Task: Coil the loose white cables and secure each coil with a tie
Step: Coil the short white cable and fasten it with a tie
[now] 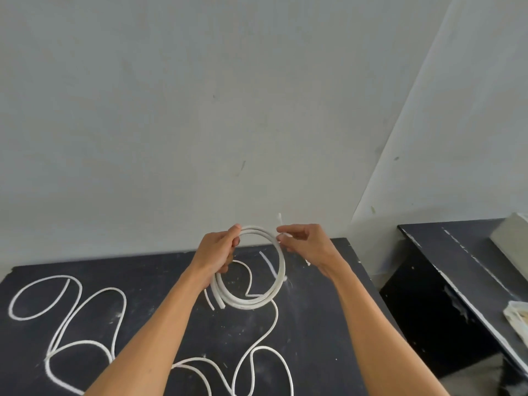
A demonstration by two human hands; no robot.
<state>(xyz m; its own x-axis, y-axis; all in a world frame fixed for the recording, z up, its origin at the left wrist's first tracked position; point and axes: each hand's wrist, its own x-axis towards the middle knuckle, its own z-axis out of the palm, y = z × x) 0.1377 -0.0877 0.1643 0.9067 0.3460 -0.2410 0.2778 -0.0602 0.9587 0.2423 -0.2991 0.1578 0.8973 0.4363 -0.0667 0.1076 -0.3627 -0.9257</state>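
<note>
A coil of white cable (pixel 254 301) is held upright above the black table (pixel 314 324), with its cut ends hanging at the lower left. My left hand (pixel 217 250) grips the coil's upper left side. My right hand (pixel 303 241) pinches a thin white tie (pixel 279 220) at the coil's upper right, and the tie's tip sticks up past my fingers. Loose white cable (pixel 85 315) lies in wide loops across the left and front of the table. A short white tie (pixel 268 264) lies on the table behind the coil.
A grey wall stands right behind the table. To the right, past a gap, is a second dark table (pixel 463 270) with a pale box (pixel 511 244) and a white container (pixel 518 320) at the frame's edge.
</note>
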